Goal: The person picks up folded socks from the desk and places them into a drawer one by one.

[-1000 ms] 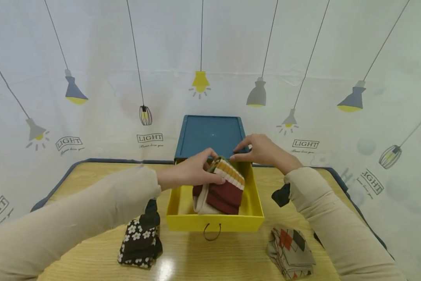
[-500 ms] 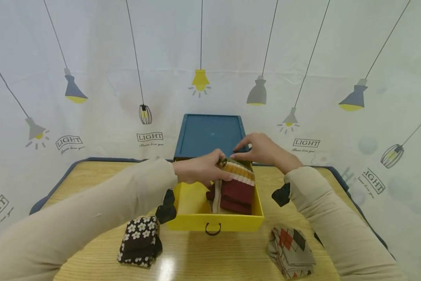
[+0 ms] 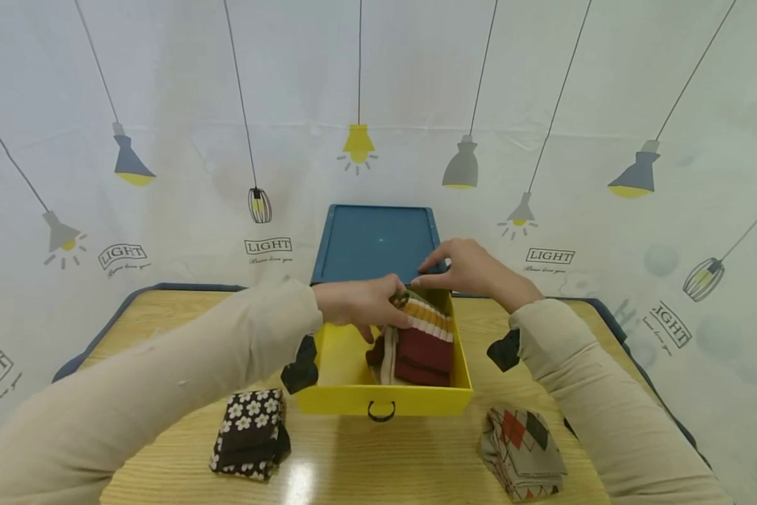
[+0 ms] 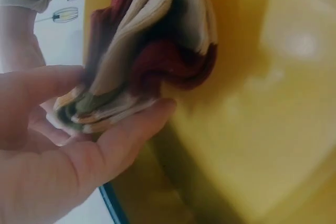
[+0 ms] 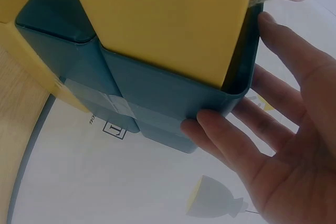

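My left hand [image 3: 362, 301] holds folded knit socks [image 3: 425, 351], burgundy with mustard, cream and green bands. Thumb and fingers lie on both sides of the socks [image 4: 121, 72] in the left wrist view. The socks stand on edge against the right side of a yellow drawer [image 3: 337, 402], which is pulled out of a blue box [image 3: 381, 242]. At the box's near right corner, my right hand [image 3: 479, 270] grips the edge. The right wrist view shows the thumb at the opening of the blue box [image 5: 178, 82] and fingers along its outer side.
Dark flowered socks [image 3: 248, 435] lie folded on the wooden table [image 3: 353, 470], left of the drawer. Argyle socks [image 3: 523, 452] lie to the right. A printed lamp-pattern wall [image 3: 378, 84] stands behind the box. Black wrist devices [image 3: 504, 351] hang by the sleeves.
My left hand has moved the striped socks from the drawer's middle to its right side and lower, with a slight shift back left lately. The right hand stays at the box corner.
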